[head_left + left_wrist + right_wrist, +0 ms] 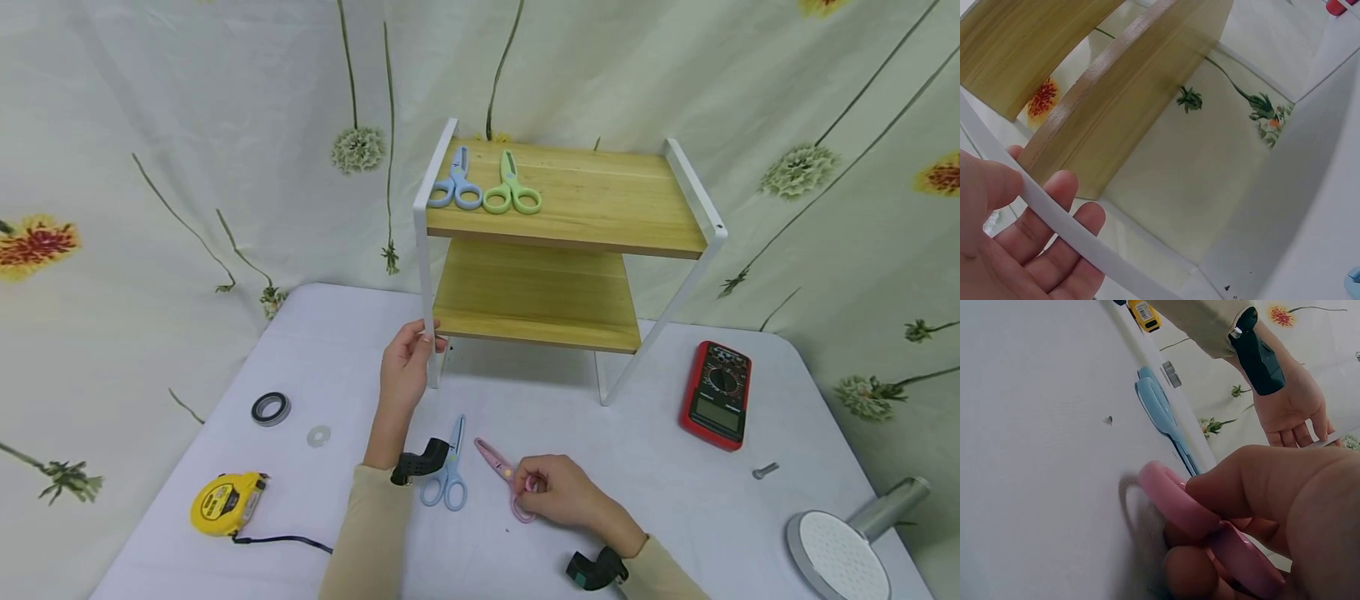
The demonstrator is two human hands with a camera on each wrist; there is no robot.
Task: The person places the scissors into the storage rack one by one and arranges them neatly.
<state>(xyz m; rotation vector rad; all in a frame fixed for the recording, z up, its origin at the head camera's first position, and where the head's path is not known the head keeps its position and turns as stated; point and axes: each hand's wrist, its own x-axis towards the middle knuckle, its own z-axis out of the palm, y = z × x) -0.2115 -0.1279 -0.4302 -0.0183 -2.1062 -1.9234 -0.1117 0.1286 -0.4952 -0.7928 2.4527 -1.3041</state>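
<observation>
Left hand (405, 367) up at front left leg of white-framed shelf rack (424, 275), fingers (1054, 215) curled round the thin white bar, thumb on the near side; grip plain in the left wrist view. Right hand (564, 492) low on the bench (345, 333), fingers (1260, 487) bent round the pink scissors (504, 475) at the handle loops; blades pointing away and left, flat on the bench or just off it, hard to tell from the close wrist view. Blue scissors (448, 475) lying flat just left of the pink pair, between the two forearms, untouched.

Top shelf of rack: second blue pair (456, 185) and green scissors (510, 190) side by side near left end, handles toward the person. Lower shelf bare wood.

Left part of bench: yellow tape measure (225, 503) with black strap near front edge; black ring (271, 408) and small flat washer (318, 436) further back, apart from each other. Right part: red multimeter (716, 393) beside the rack's right leg, small bolt (765, 472) nearer the front, shower head (843, 546) at the front right corner, face up. Flower-print cloth behind everything. Black wrist cameras strapped on both arms.
</observation>
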